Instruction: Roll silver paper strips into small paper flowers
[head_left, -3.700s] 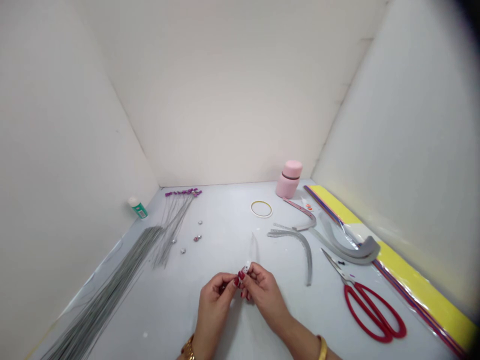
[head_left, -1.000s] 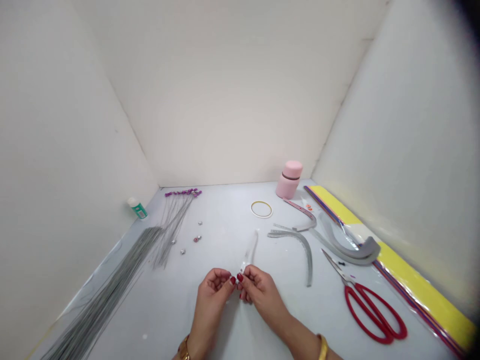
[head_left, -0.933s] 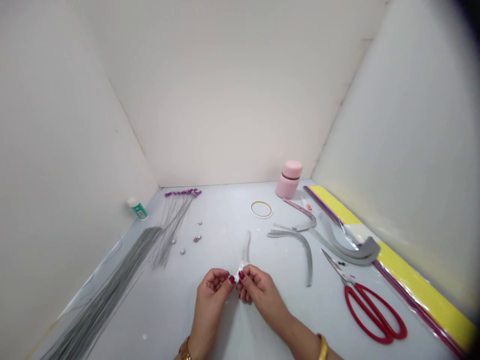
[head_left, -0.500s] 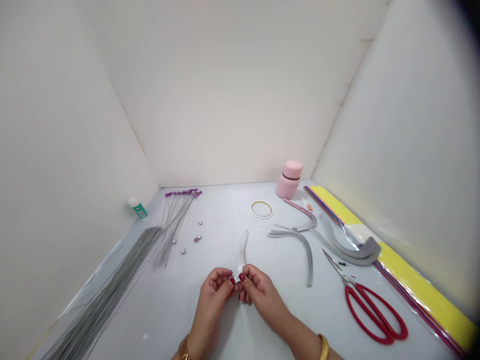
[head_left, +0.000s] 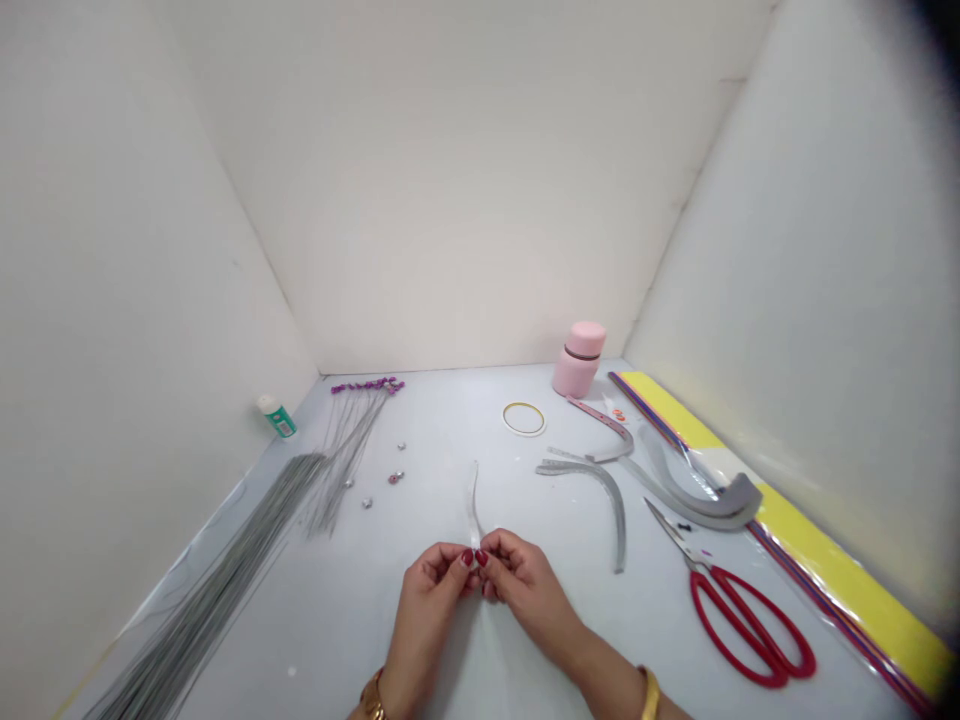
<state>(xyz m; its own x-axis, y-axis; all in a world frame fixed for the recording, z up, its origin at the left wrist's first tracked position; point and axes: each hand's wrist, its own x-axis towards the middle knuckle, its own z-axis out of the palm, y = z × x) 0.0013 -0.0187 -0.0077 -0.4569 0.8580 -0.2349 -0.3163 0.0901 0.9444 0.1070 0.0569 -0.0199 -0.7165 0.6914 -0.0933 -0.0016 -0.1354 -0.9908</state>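
Observation:
A narrow silver-white paper strip (head_left: 473,500) runs up from between my fingertips, its free end pointing away from me with a slight curve. My left hand (head_left: 431,592) pinches the near end between thumb and fingers. Close against it, my right hand (head_left: 529,592) pinches the same end, the two thumb tips almost touching. The fingers hide how that end is folded. To the left on the table are several small silver folded stars, among them one star (head_left: 367,503) and another star (head_left: 401,446), beside a small reddish piece (head_left: 392,479).
Red-handled scissors (head_left: 739,620) and curled grey strips (head_left: 611,500) are to the right. Yellow paper packs (head_left: 840,570) line the right wall. A tape ring (head_left: 524,431) and pink flask (head_left: 579,362) stand farther back. Grey wires (head_left: 217,570), purple-tipped stems (head_left: 367,386) and a green-white tube (head_left: 277,416) are left.
The strip's free end has swung a little to the left. My thumbs have drawn closer together over the near end, and both hands stay in nearly the same place.

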